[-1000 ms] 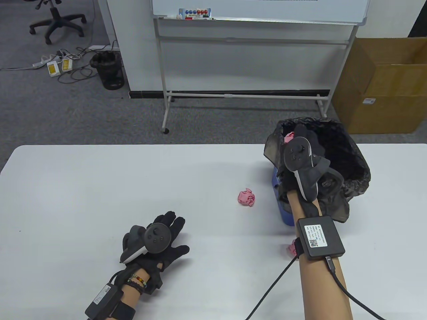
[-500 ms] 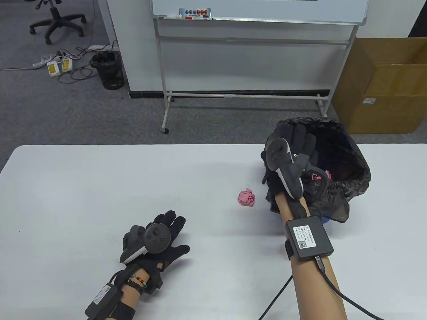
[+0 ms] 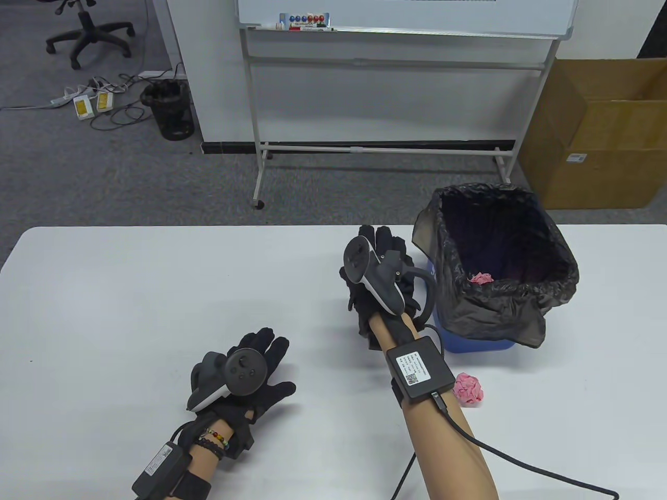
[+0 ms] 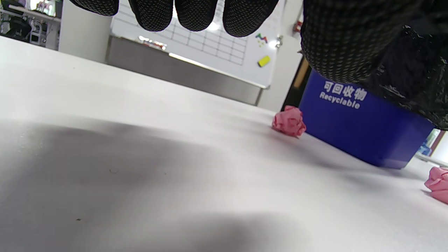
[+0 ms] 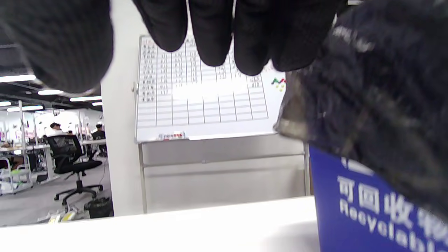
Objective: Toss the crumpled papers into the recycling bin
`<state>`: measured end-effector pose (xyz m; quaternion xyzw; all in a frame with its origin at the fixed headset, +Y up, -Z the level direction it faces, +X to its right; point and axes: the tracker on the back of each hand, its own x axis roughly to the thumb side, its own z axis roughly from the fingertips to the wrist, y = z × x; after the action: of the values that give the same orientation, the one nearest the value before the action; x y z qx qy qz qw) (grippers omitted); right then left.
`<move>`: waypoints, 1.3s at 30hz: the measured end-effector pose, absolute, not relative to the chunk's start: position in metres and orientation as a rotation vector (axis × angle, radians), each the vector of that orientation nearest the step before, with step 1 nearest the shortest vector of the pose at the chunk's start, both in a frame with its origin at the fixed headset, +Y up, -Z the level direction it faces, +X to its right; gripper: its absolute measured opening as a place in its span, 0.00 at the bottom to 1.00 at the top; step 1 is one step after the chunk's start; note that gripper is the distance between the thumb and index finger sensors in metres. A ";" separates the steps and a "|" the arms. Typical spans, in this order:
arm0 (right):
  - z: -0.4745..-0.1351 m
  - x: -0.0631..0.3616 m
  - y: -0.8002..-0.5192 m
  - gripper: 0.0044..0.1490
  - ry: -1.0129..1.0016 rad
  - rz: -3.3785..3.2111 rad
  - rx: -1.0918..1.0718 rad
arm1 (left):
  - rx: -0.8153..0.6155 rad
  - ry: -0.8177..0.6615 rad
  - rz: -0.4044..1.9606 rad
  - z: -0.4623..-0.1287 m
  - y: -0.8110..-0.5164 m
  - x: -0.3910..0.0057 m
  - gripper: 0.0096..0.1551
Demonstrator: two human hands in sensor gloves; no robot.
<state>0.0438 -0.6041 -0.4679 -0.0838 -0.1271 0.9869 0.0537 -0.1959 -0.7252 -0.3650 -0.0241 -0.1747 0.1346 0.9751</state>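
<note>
Table view shows the left hand (image 3: 245, 380) lying flat on the white bench (image 3: 130, 291) at the near left, fingers spread and holding nothing. The right hand (image 3: 383, 284) is over the bench middle, just left of the bin (image 3: 471, 341), with its fingers pointing far and stretched out; nothing shows in its grasp. In the right wrist view its fingertips (image 5: 213, 38) hang loose from the top edge with only air under them.

The bin is blue, lined with a black bag (image 3: 526, 307) that folds over its rim, and stands on the bench at the right. One pink paper ball (image 3: 480, 278) lies inside it, against the near wall of the bag. A second ball (image 3: 468, 388) rests on the bench near the bin's near side, just right of the right forearm. The left wrist view shows a third ball (image 4: 289, 120) on the bench just left of the bin's blue wall, where white lettering reads "Recyclable"; in the table view this ball is hidden under the right hand, and whether the hand touches it cannot be told.

Beyond the bench a whiteboard (image 3: 406, 15) on a wheeled stand sits on grey carpet, with a cardboard box (image 3: 604, 140) at far right, a small black basket (image 3: 169, 109) at far left and an office chair (image 3: 86, 31) in the far left corner.
</note>
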 end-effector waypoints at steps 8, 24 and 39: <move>-0.491 0.036 -0.663 0.57 -0.213 3.058 -0.322 | -0.049 -0.351 0.263 -0.365 -0.725 -0.195 0.52; -0.517 0.061 -0.727 0.57 0.058 3.108 -0.544 | -0.058 -0.352 0.246 -0.365 -0.726 -0.193 0.52; -0.527 0.067 -0.756 0.44 0.064 3.146 -0.601 | -0.055 -0.350 0.241 -0.364 -0.725 -0.193 0.52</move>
<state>0.0674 -0.7558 -0.5268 -0.1874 0.0199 0.9816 -0.0307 -0.1933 -0.7250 -0.3641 -0.0273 -0.1738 0.1198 0.9771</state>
